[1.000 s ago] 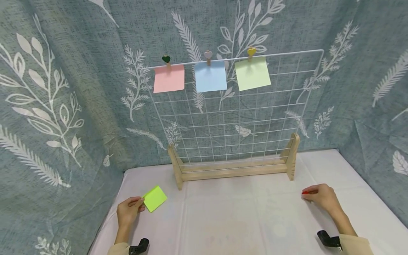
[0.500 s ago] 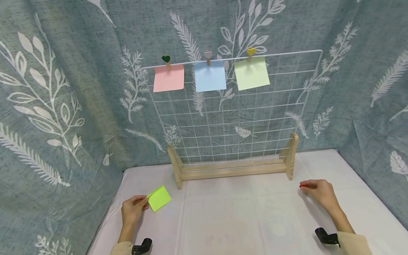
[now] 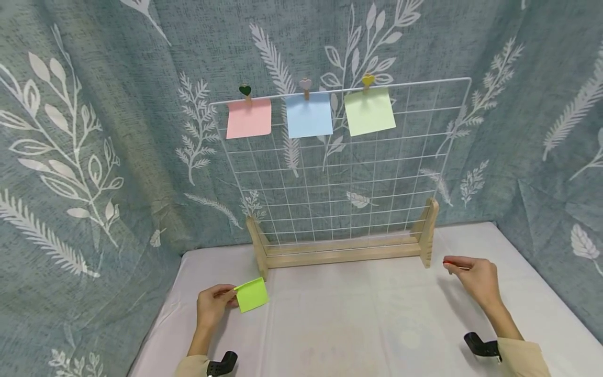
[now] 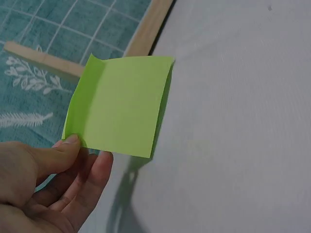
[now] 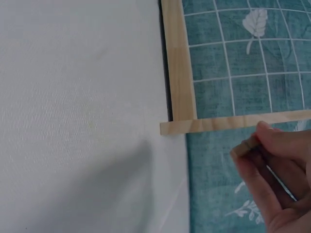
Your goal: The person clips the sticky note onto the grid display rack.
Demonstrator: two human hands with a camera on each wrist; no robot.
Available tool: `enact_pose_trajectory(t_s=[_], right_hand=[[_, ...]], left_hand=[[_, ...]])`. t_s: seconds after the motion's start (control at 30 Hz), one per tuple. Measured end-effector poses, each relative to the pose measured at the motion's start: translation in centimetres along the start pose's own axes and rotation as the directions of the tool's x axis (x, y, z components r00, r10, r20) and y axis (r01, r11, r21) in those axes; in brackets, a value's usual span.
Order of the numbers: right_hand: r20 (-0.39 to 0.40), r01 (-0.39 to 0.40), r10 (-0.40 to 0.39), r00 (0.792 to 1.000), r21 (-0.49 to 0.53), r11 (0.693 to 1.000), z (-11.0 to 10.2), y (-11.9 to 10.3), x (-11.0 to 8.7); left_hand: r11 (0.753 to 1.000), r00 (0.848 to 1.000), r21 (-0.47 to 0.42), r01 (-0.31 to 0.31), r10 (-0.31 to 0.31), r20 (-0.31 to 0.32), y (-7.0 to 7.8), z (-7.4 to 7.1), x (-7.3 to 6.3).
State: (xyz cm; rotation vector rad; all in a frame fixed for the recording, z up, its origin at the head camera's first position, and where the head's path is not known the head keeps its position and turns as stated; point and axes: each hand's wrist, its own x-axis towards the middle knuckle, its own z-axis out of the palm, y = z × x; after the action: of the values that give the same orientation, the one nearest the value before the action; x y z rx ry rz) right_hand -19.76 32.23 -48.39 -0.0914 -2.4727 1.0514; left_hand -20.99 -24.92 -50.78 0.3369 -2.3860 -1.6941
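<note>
My left hand (image 3: pixel 213 308) pinches a bright yellow-green sticky note (image 4: pixel 127 104) by one corner, between thumb and fingers; a crease runs along the note's pinched edge. It is held above the white table, near the left foot of a wire grid rack (image 3: pixel 348 178). On the right, my right hand (image 3: pixel 478 280) pinches a small wooden clothespin (image 5: pixel 245 147) with a bit of red showing in the head view; fingers cover most of it. Along the rack's top bar hang a pink note (image 3: pixel 249 119), a blue note (image 3: pixel 309 116) and a pale green note (image 3: pixel 370 112), each under a heart-topped clothespin.
The rack stands in a wooden base (image 3: pixel 344 255) toward the back of the white-covered table (image 3: pixel 339 314). Blue-green leaf-print curtains (image 3: pixel 155 104) enclose the table's back and sides.
My left hand has moved right with the yellow-green note, closer to the rack's left foot. The right hand has risen slightly with the clothespin, its shadow now farther below it.
</note>
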Motion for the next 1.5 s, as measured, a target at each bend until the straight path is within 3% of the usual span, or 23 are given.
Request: enact_pose_trajectory(t_s=[0.13,0.27,0.57,0.83,1.5], right_hand=[[-0.08,0.028,-0.024,0.997,0.047,0.999,0.2,-0.4,0.1],[-0.099,0.011,-0.005,0.995,0.054,0.998,0.2,-0.8,0.1],[-0.043,-0.022,0.025,0.999,0.069,0.997,-0.2,-1.1,0.4],[0.031,-0.002,0.0,1.0,0.081,0.997,-0.5,-1.6,1.1],[0.001,0.077,-0.078,0.997,0.143,0.987,-1.0,-3.2,2.9]], left_hand=[[0.999,1.0,-0.046,0.008,-0.008,0.019,0.5,0.4,0.0],[0.996,0.999,-0.09,0.01,-0.006,0.039,1.0,0.9,0.0],[0.991,0.995,-0.136,0.009,0.004,0.095,2.8,2.4,0.1],[0.986,0.992,-0.166,-0.013,0.034,0.125,4.2,4.1,0.2],[0.978,0.98,-0.198,-0.071,0.105,0.169,7.3,7.2,0.1]])
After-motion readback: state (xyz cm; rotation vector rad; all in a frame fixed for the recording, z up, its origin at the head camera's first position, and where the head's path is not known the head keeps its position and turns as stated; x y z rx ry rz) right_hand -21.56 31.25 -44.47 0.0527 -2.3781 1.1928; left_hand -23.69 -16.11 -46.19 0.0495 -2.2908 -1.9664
